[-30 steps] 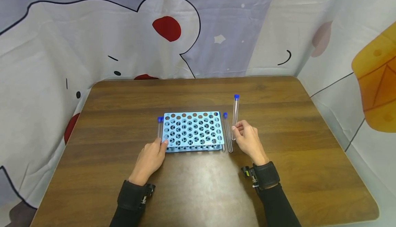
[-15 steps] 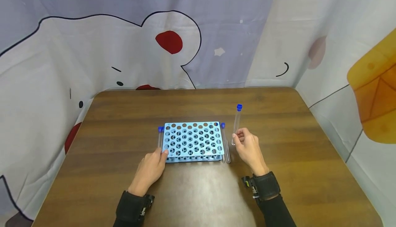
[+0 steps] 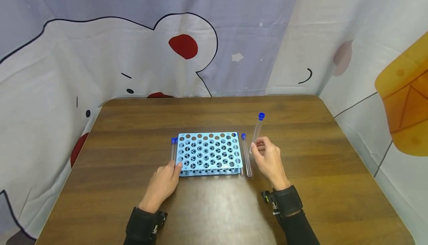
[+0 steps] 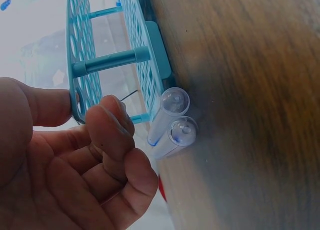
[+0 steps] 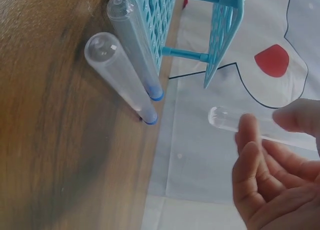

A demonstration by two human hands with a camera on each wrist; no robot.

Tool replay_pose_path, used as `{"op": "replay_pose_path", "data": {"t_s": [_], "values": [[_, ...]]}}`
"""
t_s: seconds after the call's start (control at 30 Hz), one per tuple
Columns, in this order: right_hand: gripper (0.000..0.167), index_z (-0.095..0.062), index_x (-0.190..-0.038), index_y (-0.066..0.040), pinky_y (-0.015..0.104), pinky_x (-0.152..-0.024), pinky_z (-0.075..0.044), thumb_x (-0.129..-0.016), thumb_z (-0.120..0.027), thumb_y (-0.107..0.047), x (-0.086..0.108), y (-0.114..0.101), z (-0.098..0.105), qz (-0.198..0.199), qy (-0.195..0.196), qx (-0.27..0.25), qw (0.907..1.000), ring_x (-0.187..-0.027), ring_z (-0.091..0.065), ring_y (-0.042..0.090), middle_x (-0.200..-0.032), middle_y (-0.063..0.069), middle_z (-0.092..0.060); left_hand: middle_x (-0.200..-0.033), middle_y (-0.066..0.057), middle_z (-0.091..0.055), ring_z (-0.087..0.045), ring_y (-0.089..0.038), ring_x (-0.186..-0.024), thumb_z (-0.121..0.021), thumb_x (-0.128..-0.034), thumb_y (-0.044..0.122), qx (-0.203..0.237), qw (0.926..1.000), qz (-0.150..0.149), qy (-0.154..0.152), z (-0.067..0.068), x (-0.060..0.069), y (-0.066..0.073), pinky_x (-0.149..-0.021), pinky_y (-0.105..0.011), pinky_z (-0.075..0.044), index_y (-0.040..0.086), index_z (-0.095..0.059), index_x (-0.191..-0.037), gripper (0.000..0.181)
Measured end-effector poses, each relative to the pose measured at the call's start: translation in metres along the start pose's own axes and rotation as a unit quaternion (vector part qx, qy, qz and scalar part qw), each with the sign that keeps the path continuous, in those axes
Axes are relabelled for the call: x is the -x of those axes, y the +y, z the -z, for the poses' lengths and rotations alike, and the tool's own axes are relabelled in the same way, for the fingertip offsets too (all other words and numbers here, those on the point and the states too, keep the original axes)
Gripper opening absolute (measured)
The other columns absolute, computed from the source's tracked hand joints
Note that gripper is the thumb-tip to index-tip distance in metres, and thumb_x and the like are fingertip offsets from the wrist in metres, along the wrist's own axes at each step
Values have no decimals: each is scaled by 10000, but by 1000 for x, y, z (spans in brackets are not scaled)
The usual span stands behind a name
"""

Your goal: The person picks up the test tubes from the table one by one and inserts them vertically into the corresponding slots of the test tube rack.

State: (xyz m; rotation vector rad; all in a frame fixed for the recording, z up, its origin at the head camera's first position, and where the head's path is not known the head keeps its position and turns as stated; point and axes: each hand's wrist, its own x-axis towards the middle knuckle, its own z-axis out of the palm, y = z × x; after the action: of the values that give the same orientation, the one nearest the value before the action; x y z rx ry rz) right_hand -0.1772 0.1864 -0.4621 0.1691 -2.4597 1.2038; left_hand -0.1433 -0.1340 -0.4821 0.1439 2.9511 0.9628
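A light-blue test tube rack stands on the table. My left hand grips its near left corner, the thumb on the top plate's edge. With thumb and fingertips my right hand pinches a clear test tube near its lower end, right of the rack. The tube's blue cap points up and leans right; its rounded bottom shows in the right wrist view. Two capped tubes lie along the rack's right side, the outer tube clearly visible. Two more tubes lie along the left side.
The brown wooden table extends around the rack. A printed cloth hangs behind the table's far edge and down its right side. Black bands circle both wrists.
The held tube has tipped from nearly upright to a rightward lean. The outer loose tube on the right has shifted slightly away from the rack since half a second ago. The head view has tilted upward.
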Motion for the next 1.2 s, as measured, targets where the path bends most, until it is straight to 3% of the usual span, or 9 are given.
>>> {"op": "replay_pose_path", "data": {"t_s": [0.33, 0.8, 1.2], "values": [[137, -563, -949, -34, 215, -589, -489, -852, -627, -108, -7, -2, -7, 444, 454, -365, 9973, -673, -627, 134, -822, 71, -660, -587, -11, -360, -364, -144, -486, -428, -976, 284, 346, 9994, -63, -16, 0, -3, -1, -450, -284, -290, 95, -455, -743, 301], [187, -525, -1020, -53, 222, -629, -483, -869, -606, -129, -23, -8, -21, 509, 309, -579, 9965, -723, -626, 133, -884, 73, -661, -597, -12, -368, -380, -153, -499, -422, -979, 280, 222, 9997, 21, -75, 0, -3, -1, -459, -287, -290, 89, -470, -770, 287], [188, -510, -1022, -39, 236, -650, -495, -867, -600, -95, -35, -9, -32, 519, 40, -438, 9977, -751, -632, 166, -912, 100, -662, -599, -17, -370, -382, -156, -500, -410, -982, 297, 201, 9998, 23, -69, 0, -2, -1, -459, -289, -292, 91, -473, -784, 293]]}}
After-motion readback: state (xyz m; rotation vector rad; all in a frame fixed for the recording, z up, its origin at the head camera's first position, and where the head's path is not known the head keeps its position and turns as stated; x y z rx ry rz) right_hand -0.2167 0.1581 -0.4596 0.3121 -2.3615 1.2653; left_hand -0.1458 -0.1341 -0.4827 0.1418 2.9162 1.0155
